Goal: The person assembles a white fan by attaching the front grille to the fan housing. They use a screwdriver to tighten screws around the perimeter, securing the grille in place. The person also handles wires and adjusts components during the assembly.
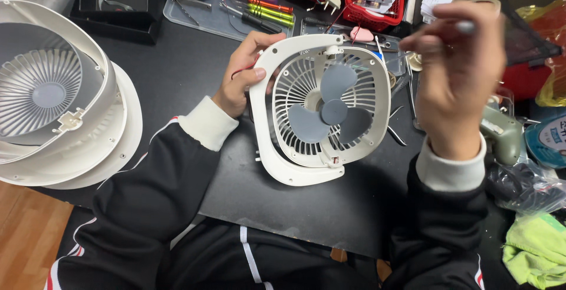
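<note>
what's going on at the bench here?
A person is working on a small white desk fan with its front cover off and the grey blades exposed. The left hand grips the frame's upper left edge and holds it tilted above the black table. The right hand is raised beside it, pinching a thin tool, too blurred to identify. Larger white fan housings sit at the left.

The single head-worn camera is looking steeply down from above the person's chest onto a dark table (194, 72), facing forward and away from the body, with the lap and both sleeves filling the lower frame. It is sitting close to the work, so the right hand (457, 78) is looming large and blurred, while the left hand (242, 75) and the small white fan (321, 107) are lying sharper near centre.
</note>
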